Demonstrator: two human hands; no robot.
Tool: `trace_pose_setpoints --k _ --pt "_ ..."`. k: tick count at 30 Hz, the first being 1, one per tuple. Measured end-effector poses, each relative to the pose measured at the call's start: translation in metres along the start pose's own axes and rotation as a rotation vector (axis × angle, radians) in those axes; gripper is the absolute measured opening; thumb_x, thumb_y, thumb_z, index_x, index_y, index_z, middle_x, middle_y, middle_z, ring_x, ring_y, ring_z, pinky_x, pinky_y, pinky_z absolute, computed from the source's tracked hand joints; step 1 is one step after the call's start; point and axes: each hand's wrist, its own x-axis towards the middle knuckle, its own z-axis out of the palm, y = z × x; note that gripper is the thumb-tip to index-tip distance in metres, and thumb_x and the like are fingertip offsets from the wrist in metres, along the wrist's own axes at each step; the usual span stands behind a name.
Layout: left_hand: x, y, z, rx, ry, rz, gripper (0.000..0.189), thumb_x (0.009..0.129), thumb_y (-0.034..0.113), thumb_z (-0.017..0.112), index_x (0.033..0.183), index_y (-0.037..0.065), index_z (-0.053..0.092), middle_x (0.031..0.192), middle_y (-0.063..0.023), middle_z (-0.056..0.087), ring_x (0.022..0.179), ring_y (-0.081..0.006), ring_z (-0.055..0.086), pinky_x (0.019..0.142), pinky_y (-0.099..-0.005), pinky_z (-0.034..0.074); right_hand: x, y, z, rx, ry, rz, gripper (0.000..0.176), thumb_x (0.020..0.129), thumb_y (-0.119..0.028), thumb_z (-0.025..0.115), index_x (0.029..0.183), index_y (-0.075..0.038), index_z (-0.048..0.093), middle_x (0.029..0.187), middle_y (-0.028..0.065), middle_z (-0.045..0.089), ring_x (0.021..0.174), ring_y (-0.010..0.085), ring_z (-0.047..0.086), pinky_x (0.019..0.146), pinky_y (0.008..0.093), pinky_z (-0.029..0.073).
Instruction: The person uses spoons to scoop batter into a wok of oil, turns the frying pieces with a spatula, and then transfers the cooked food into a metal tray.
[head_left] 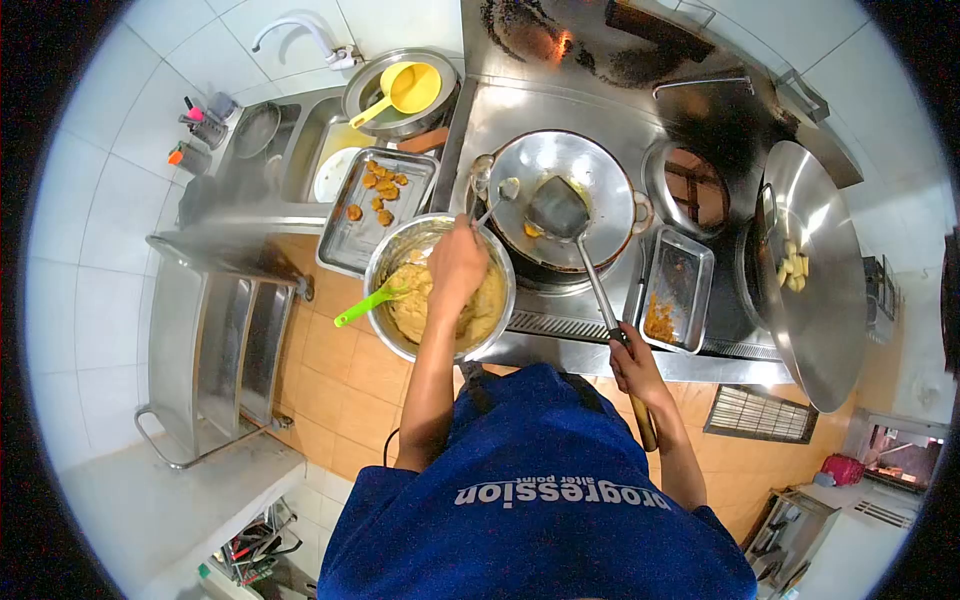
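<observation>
My left hand (458,262) is closed round the handle of a metal spoon (509,189), whose head reaches over the near left side of the wok (610,175). Below that hand is a steel mixing bowl (369,310) of thick yellow batter (412,312), with a green-handled spatula (362,306) leaning in it. My right hand (637,365) grips the long handle of a wok spatula (558,209); its dark blade rests inside the wok. A small orange-yellow piece (532,230) lies beside the blade. What the spoon carries is too small to tell.
Browned fried pieces (384,216) lie on a metal tray (343,243) left of the wok. Right of it are a small tray (700,310) with orange crumbs and a large tilted wok (815,330) holding pale pieces. A yellow dipper (414,88) sits in a basin by the sink.
</observation>
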Motion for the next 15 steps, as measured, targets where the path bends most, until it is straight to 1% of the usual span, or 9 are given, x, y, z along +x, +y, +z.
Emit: trace_pose_setpoints --k 4,6,7,8,11,13,14,15 --pt "-0.006 -0.001 0.004 -0.027 0.022 -0.009 0.026 0.098 0.022 0.044 0.106 0.001 0.057 0.086 -0.0286 0.067 0.085 -0.048 0.064 0.076 -0.0571 0.047 0.009 0.011 -0.016 -0.024 -0.041 -0.018 0.046 0.1 -0.022 0.055 0.139 -0.006 0.039 0.069 -0.001 0.048 0.047 0.006 0.039 0.039 0.0221 0.032" --pt "-0.008 -0.004 0.011 -0.011 -0.008 -0.064 0.033 0.1 0.029 0.042 0.111 0.001 0.057 0.089 -0.0316 0.065 0.088 -0.0491 0.062 0.075 -0.0578 0.046 0.022 0.026 -0.026 -0.172 0.087 -0.171 0.044 0.099 -0.023 0.055 0.137 -0.004 0.042 0.07 0.0002 0.05 0.051 0.008 0.044 0.044 0.0235 0.036" --pt "-0.01 -0.003 0.012 -0.01 -0.003 -0.07 0.033 0.1 0.029 0.042 0.111 0.001 0.057 0.089 -0.0316 0.065 0.088 -0.0491 0.062 0.075 -0.0578 0.046 0.035 0.037 -0.036 -0.174 0.079 -0.172 0.044 0.099 -0.023 0.055 0.137 -0.004 0.042 0.07 0.0002 0.05 0.051 0.008 0.044 0.044 0.0235 0.036" --pt "-0.013 -0.002 0.013 -0.02 0.002 -0.073 0.034 0.1 0.029 0.042 0.111 0.0 0.057 0.089 -0.032 0.065 0.088 -0.0495 0.062 0.075 -0.0578 0.046 0.052 0.051 -0.049 -0.305 0.16 -0.259 0.042 0.099 -0.023 0.054 0.135 -0.003 0.045 0.071 0.0004 0.05 0.053 0.0086 0.045 0.046 0.0242 0.036" --pt "-0.018 0.002 0.016 -0.032 0.011 -0.074 0.034 0.1 0.029 0.043 0.11 0.0 0.057 0.09 -0.0327 0.064 0.088 -0.0498 0.062 0.076 -0.0576 0.047 0.064 0.043 -0.057 -0.406 0.254 -0.357 0.038 0.099 -0.023 0.053 0.13 -0.001 0.05 0.07 0.0009 0.051 0.054 0.0099 0.046 0.047 0.0269 0.037" --pt "-0.019 0.003 0.019 -0.032 0.015 -0.074 0.034 0.099 0.028 0.043 0.11 -0.001 0.057 0.09 -0.033 0.064 0.088 -0.0497 0.062 0.076 -0.0574 0.047 0.049 0.008 -0.049 -0.325 0.096 -0.163 0.039 0.099 -0.024 0.053 0.13 -0.001 0.049 0.07 0.0021 0.051 0.053 0.0108 0.046 0.048 0.0287 0.038" --pt "-0.018 0.003 0.021 -0.035 0.014 -0.07 0.033 0.099 0.027 0.043 0.111 -0.001 0.057 0.09 -0.0327 0.064 0.088 -0.0494 0.062 0.076 -0.0573 0.047 0.05 0.008 -0.049 -0.321 0.093 -0.167 0.039 0.099 -0.024 0.053 0.13 -0.001 0.049 0.07 0.0021 0.051 0.053 0.0108 0.046 0.048 0.0287 0.038" --pt "-0.017 0.004 0.021 -0.039 0.013 -0.066 0.033 0.099 0.026 0.043 0.112 -0.001 0.057 0.091 -0.0324 0.064 0.088 -0.0492 0.062 0.077 -0.0573 0.047 0.05 0.01 -0.049 -0.332 0.036 -0.127 0.039 0.098 -0.024 0.053 0.13 -0.001 0.048 0.07 0.0026 0.052 0.053 0.0111 0.046 0.048 0.0292 0.038"
